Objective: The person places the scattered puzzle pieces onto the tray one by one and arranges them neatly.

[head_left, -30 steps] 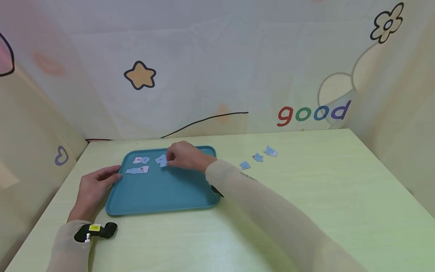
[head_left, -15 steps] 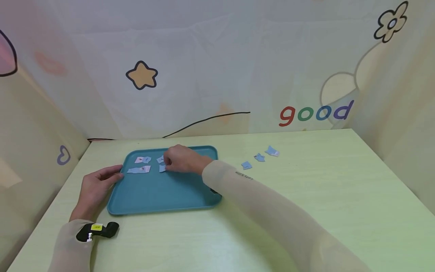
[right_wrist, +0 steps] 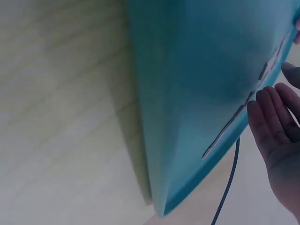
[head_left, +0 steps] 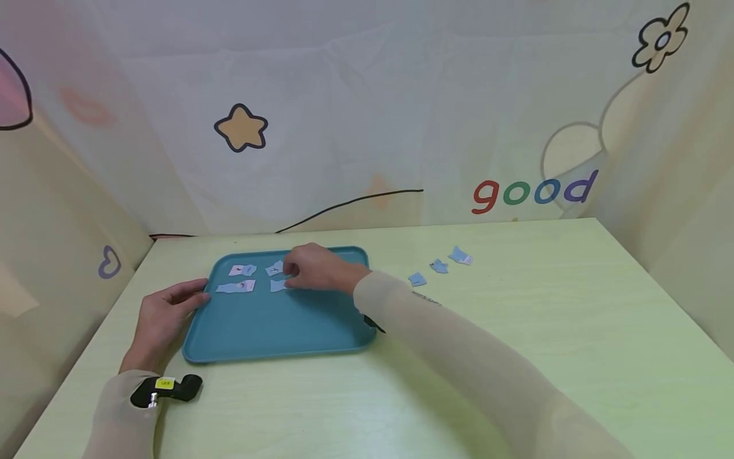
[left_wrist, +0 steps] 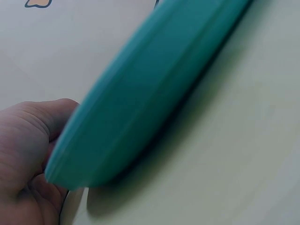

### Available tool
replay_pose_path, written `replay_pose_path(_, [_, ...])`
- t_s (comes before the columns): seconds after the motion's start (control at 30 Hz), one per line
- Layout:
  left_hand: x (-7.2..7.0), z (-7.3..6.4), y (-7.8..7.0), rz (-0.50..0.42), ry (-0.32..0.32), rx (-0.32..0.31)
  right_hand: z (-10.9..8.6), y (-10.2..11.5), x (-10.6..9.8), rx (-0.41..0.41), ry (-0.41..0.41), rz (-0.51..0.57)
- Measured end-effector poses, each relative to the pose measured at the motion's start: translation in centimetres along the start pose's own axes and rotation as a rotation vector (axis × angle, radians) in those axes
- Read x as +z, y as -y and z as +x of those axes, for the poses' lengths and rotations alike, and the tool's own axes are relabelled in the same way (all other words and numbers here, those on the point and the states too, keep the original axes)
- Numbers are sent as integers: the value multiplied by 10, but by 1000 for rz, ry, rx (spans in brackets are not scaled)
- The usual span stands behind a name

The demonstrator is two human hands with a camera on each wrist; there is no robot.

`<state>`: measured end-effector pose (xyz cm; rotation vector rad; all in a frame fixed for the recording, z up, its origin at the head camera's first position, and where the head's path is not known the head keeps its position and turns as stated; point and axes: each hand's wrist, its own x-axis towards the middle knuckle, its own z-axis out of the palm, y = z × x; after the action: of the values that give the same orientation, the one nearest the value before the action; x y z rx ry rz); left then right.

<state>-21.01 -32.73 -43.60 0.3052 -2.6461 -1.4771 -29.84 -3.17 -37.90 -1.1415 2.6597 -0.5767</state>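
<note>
A blue rectangular tray [head_left: 275,325] bears several torn-looking paper pieces in light blue and pale pink. My left hand [head_left: 163,319] holds the tray's left edge; in the left wrist view, its curled fingers and thumb are at the tray's corner. Over the tray's back half, my right hand [head_left: 321,268] reaches in with fingertips at the right end of a small blue paper piece [head_left: 278,285]. Another paper piece [head_left: 274,268] lies just behind it. Farther left are a pink-and-blue piece [head_left: 243,270] and a long blue strip [head_left: 236,287]. In the right wrist view, the fingers look extended and apart from the thumb.
On the table [head_left: 487,338], right of the tray, lie three blue scraps: a near scrap [head_left: 417,279], a middle scrap [head_left: 439,266] and a far scrap [head_left: 460,255]. A printed cloth [head_left: 344,127] stands behind the table and along its sides.
My right hand set the small blue piece in front of the rear piece, then drew slightly right, uncovering more of both. The left hand stays at the tray's edge.
</note>
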Motion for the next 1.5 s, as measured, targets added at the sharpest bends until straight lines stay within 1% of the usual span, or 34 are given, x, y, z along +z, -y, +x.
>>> replay_pose_path(0.1, [1, 0, 0, -5, 4, -12, -9, -8, -4, -28, -40, 69])
replay_pose_path(0.2, [1, 1, 0, -5, 3, -9, -20, -16, -9, -58, -82, 132])
replay_pose_path(0.37, [0, 1, 0, 5, 0, 4, -41, -26, -18, -69, -131, 233])
replay_pose_path(0.47, [0, 0, 1, 4, -1, 3, -54, -32, -23, -45, -157, 280])
replay_pose_path(0.6, [0, 0, 1, -6, 0, -4, -74, -41, -29, 23, -195, 364])
replay_pose_path(0.7, [0, 0, 1, 0, 0, -1, -89, -50, -34, 47, -234, 421])
replay_pose_path(0.83, [-1, 0, 1, 13, 2, -1, -108, -60, -42, 54, -277, 444])
replay_pose_path(1.0, [-1, 1, 0, 26, 6, -11, -133, -72, -51, 89, -355, 450])
replay_pose_path(1.1, [-1, 1, -1, 38, 5, -12, -148, -79, -58, 117, -408, 448])
replay_pose_path(1.23, [-1, 1, 0, 36, 3, -19, -166, -87, -66, 167, -450, 460])
replay_pose_path(1.37, [-1, 1, 2, 30, -3, -16, -179, -96, -72, 230, -478, 442])
replay_pose_path(1.5, [-1, 1, 3, 33, -5, -10, -185, -108, -75, 283, -505, 397])
